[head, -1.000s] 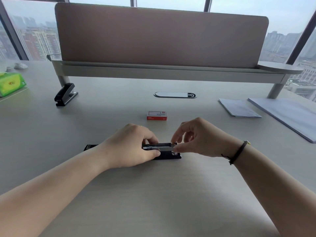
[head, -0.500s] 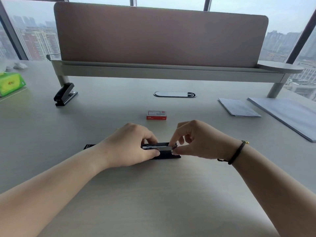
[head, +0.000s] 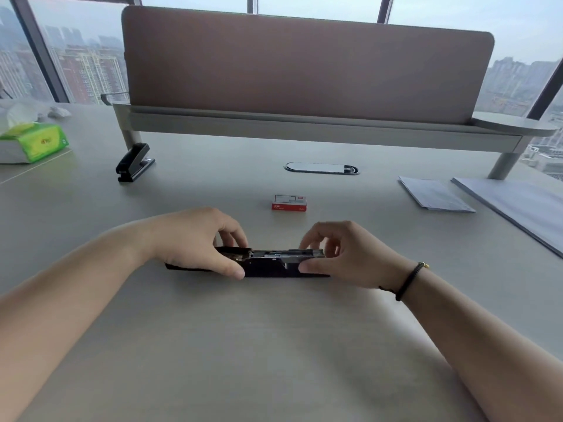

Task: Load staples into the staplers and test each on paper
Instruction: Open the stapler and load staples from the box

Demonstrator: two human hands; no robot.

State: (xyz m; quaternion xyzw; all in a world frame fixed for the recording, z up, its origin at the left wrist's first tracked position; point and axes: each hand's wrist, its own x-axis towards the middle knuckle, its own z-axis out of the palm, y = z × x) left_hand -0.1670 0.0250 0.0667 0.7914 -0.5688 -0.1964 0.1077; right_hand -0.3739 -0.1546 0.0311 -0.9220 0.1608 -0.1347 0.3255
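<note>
A black stapler [head: 268, 264] lies opened flat on the desk in front of me, its metal staple channel facing up. My left hand [head: 198, 242] grips its left part, fingers curled over the top and thumb on the near side. My right hand [head: 344, 254] pinches the right end of the metal channel between thumb and fingers. A small red and white staple box [head: 288, 203] sits just beyond the stapler. A second black stapler [head: 133, 162] stands closed at the far left. White paper sheets [head: 434, 193] lie at the right.
A green tissue pack [head: 33, 141] sits at the far left edge. A larger paper stack [head: 518, 205] lies at the far right. A brown divider panel on a raised shelf [head: 304, 126] spans the back, with an oval cable port [head: 321, 168] below it.
My left hand has slid leftward along the stapler, exposing more of the metal channel. My right hand has stayed pinching the right end.
</note>
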